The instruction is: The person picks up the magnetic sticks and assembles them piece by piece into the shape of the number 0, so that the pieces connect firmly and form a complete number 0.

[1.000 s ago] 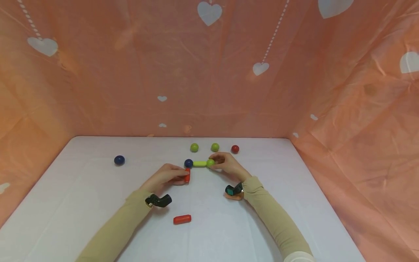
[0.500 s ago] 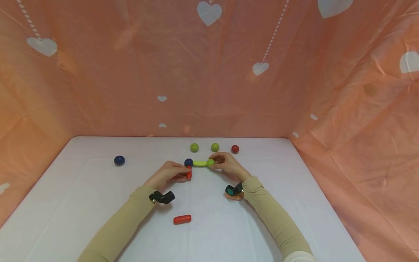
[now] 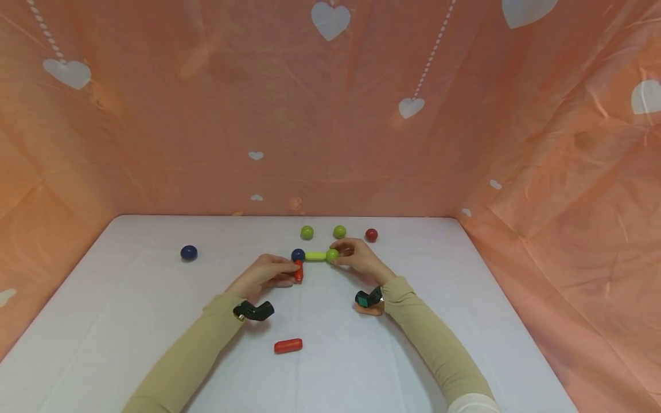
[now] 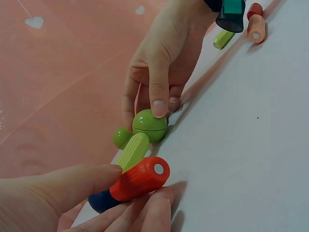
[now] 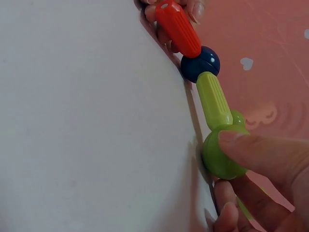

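My left hand (image 3: 264,271) pinches a red magnetic rod (image 3: 299,272) between thumb and fingers. That rod's far end touches a dark blue ball (image 5: 202,64), as the right wrist view shows. From the blue ball a yellow-green rod (image 3: 315,256) runs rightward to a green ball (image 5: 223,153). My right hand (image 3: 361,259) holds this green ball, thumb on one side and fingers on the other. The red and yellow-green rods form a corner at the blue ball. In the left wrist view a pale magnet disc shows on the red rod's free end.
Behind the hands stand two loose green balls (image 3: 307,232) and a red ball (image 3: 371,234). Another blue ball (image 3: 189,253) lies far left. Nearer is a loose red rod (image 3: 288,346). An orange rod (image 4: 256,30) lies under the right wrist. Orange cloth surrounds the white table.
My left hand has shifted slightly forward and right with the red rod, bringing it against the blue ball. My right hand and the green ball have hardly moved.
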`<state>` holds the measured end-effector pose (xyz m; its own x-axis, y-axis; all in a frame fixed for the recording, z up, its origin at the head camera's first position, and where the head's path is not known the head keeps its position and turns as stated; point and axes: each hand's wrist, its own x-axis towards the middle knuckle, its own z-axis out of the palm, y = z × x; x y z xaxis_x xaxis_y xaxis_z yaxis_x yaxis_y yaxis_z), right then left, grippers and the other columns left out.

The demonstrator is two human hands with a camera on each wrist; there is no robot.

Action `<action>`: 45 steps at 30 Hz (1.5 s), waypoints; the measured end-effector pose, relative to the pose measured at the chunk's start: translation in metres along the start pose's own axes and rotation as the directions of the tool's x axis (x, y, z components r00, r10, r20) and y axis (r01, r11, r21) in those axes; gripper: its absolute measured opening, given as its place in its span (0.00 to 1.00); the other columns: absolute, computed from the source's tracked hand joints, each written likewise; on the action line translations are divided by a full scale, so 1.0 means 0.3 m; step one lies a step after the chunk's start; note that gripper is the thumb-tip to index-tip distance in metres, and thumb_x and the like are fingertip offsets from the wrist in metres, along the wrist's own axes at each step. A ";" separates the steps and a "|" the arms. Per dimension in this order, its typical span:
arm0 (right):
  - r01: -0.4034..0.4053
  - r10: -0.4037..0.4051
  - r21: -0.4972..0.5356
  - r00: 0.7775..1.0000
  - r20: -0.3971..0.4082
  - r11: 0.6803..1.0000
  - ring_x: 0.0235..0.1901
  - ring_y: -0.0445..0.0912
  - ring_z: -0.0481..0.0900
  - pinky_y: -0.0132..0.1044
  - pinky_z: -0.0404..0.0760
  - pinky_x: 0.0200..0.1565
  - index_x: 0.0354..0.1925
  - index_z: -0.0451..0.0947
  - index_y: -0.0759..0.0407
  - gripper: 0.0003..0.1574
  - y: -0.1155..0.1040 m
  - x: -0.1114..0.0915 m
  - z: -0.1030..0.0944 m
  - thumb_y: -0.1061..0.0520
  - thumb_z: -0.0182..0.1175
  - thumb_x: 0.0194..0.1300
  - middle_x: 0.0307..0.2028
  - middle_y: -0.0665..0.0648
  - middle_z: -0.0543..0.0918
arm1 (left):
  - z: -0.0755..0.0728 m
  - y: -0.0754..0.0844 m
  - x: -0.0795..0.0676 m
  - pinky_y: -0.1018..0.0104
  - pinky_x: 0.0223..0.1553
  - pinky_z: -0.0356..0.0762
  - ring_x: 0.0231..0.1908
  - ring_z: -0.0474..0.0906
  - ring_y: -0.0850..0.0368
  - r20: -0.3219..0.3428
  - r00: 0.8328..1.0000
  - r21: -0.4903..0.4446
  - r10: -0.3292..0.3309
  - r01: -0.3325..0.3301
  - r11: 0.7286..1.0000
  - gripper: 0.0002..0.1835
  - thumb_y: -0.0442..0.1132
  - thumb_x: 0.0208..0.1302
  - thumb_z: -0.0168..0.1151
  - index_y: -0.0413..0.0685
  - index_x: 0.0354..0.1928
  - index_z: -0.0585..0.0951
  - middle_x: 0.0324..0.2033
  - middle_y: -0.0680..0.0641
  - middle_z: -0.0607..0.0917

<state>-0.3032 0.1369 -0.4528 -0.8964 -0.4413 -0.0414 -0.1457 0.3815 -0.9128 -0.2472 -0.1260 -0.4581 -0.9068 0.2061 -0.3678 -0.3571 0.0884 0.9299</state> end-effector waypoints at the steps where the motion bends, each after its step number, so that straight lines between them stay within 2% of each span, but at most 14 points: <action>1: -0.001 0.001 0.000 1.000 -0.001 1.000 0.42 0.48 0.77 0.33 0.76 0.40 0.51 0.78 0.63 0.22 0.000 0.001 0.000 0.64 0.69 0.57 0.42 0.57 0.81 | -0.003 -0.001 -0.004 0.62 0.42 0.81 0.37 0.83 0.50 0.005 1.000 -0.003 0.006 -0.006 1.000 0.18 0.41 0.58 0.69 0.35 0.45 0.81 0.38 0.40 0.84; 10: -0.021 0.021 0.005 1.000 -0.005 1.000 0.42 0.47 0.78 0.33 0.76 0.38 0.51 0.78 0.62 0.22 0.006 -0.001 0.004 0.63 0.69 0.57 0.43 0.55 0.81 | -0.052 -0.019 -0.065 0.61 0.47 0.79 0.43 0.82 0.47 0.071 0.996 -0.044 0.061 -0.058 0.997 0.20 0.41 0.63 0.65 0.34 0.51 0.78 0.45 0.37 0.82; 17: -0.024 0.024 -0.006 1.000 -0.013 1.000 0.42 0.47 0.77 0.33 0.76 0.39 0.50 0.79 0.61 0.22 0.013 0.002 0.003 0.62 0.69 0.56 0.42 0.54 0.82 | -0.145 -0.007 -0.132 0.56 0.55 0.73 0.53 0.76 0.42 0.095 0.987 -0.142 0.132 -0.118 0.983 0.27 0.42 0.65 0.63 0.33 0.61 0.70 0.56 0.34 0.75; 22: -0.023 0.023 0.006 1.000 -0.014 1.000 0.42 0.47 0.77 0.34 0.76 0.42 0.50 0.79 0.60 0.21 0.021 0.005 0.001 0.63 0.69 0.56 0.41 0.54 0.82 | -0.245 0.021 -0.174 0.50 0.60 0.67 0.59 0.70 0.40 0.060 0.977 -0.167 0.202 -0.190 0.967 0.31 0.43 0.67 0.61 0.33 0.64 0.64 0.61 0.33 0.69; 25: -0.018 0.018 0.003 1.000 -0.017 1.000 0.41 0.48 0.77 0.34 0.76 0.41 0.50 0.79 0.61 0.21 0.023 0.006 0.000 0.63 0.69 0.56 0.41 0.54 0.82 | -0.317 0.040 -0.197 0.50 0.61 0.66 0.58 0.72 0.44 0.013 0.967 -0.120 0.253 -0.250 0.961 0.30 0.44 0.68 0.59 0.34 0.65 0.64 0.61 0.35 0.70; 30: -0.019 0.020 0.023 1.000 -0.011 1.000 0.41 0.48 0.76 0.34 0.76 0.41 0.50 0.79 0.62 0.22 0.022 0.006 0.001 0.64 0.69 0.56 0.41 0.55 0.81 | -0.450 0.068 -0.230 0.61 0.57 0.71 0.54 0.76 0.55 -0.074 0.939 -0.076 0.337 -0.342 0.937 0.24 0.39 0.69 0.58 0.38 0.63 0.67 0.54 0.48 0.79; 35: -0.014 0.014 0.029 1.000 -0.004 0.999 0.41 0.47 0.76 0.33 0.76 0.41 0.51 0.79 0.63 0.22 0.020 0.006 0.003 0.65 0.69 0.56 0.42 0.55 0.81 | -0.569 0.072 -0.273 0.72 0.51 0.74 0.51 0.77 0.61 -0.177 0.912 -0.110 0.370 -0.391 0.914 0.20 0.37 0.69 0.57 0.43 0.61 0.70 0.49 0.55 0.82; 40: -0.002 0.002 -0.004 1.000 -0.008 1.000 0.41 0.47 0.77 0.33 0.76 0.38 0.51 0.78 0.63 0.22 0.015 0.003 0.003 0.64 0.69 0.57 0.43 0.55 0.82 | -0.641 0.050 -0.298 0.72 0.50 0.75 0.50 0.77 0.62 -0.220 0.894 -0.187 0.390 -0.431 0.883 0.15 0.33 0.69 0.57 0.48 0.56 0.75 0.50 0.54 0.81; 43: 0.006 -0.006 -0.010 1.000 -0.007 1.000 0.41 0.46 0.77 0.33 0.76 0.37 0.51 0.78 0.64 0.22 0.015 0.004 0.002 0.65 0.68 0.57 0.44 0.56 0.81 | -0.661 0.026 -0.295 0.73 0.49 0.75 0.50 0.77 0.63 -0.211 0.893 -0.166 0.397 -0.433 0.886 0.13 0.34 0.70 0.56 0.51 0.54 0.75 0.49 0.55 0.80; 45: 0.009 -0.009 -0.013 1.000 -0.005 1.000 0.41 0.46 0.77 0.33 0.76 0.37 0.51 0.78 0.64 0.22 0.015 0.005 0.002 0.65 0.68 0.57 0.44 0.56 0.81 | -0.669 0.006 -0.290 0.73 0.49 0.75 0.49 0.77 0.64 -0.189 0.899 -0.190 0.394 -0.427 0.884 0.12 0.34 0.70 0.54 0.51 0.54 0.74 0.49 0.55 0.80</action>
<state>-0.3048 0.1374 -0.4572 -0.8971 -0.4407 -0.0311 -0.1590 0.3878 -0.9079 -0.2139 -0.3393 -0.4232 -0.9987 0.0359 0.0371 0.0295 -0.1949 0.9804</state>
